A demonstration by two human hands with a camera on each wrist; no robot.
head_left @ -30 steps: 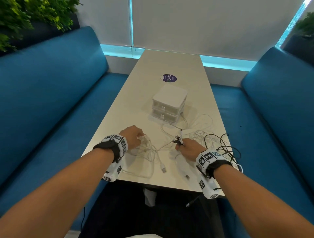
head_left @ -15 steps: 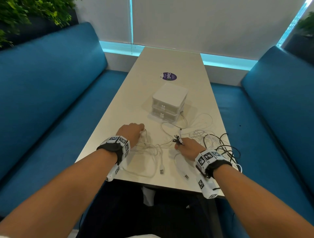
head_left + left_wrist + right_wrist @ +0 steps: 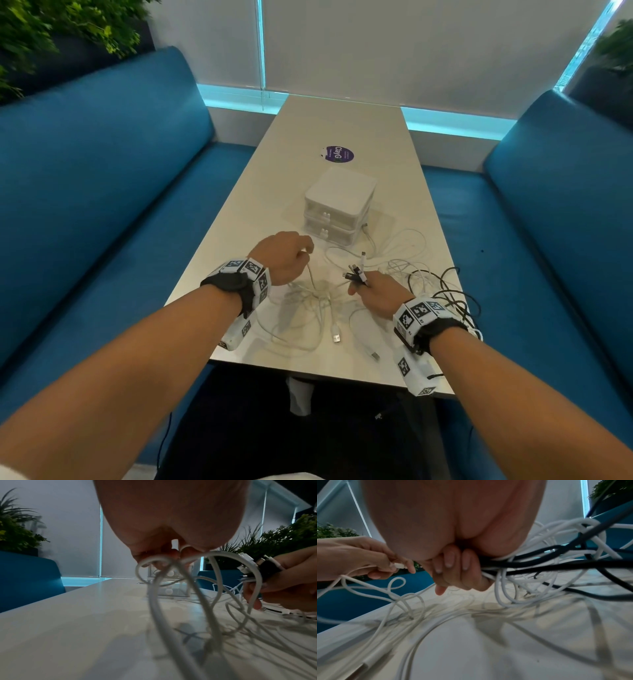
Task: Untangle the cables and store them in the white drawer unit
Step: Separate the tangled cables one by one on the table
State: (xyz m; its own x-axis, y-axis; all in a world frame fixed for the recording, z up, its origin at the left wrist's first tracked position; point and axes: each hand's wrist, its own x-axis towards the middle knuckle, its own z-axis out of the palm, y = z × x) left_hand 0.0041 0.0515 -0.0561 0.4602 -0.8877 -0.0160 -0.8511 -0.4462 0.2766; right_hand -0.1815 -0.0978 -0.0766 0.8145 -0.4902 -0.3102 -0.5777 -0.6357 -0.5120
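Observation:
A tangle of white cables (image 3: 308, 301) lies on the near end of the table, with black cables (image 3: 448, 291) at its right edge. My left hand (image 3: 291, 255) pinches the plug end of a white cable (image 3: 150, 563) and holds it lifted above the table. My right hand (image 3: 373, 291) grips a bundle of cable ends (image 3: 356, 274), white and black, whose plugs stick out past my fingers (image 3: 453, 563). The white drawer unit (image 3: 337, 202) stands beyond the hands, both drawers closed.
A purple round sticker (image 3: 337, 154) lies on the table (image 3: 342, 120) behind the drawer unit. Blue benches (image 3: 102, 188) run along both sides. Two loose USB plugs (image 3: 337, 337) rest near the front edge. Plants stand at the back corners.
My left hand has moved forward and up from the table, drawing a white cable out of the tangle. My right hand has stayed in place with the bundle of ends.

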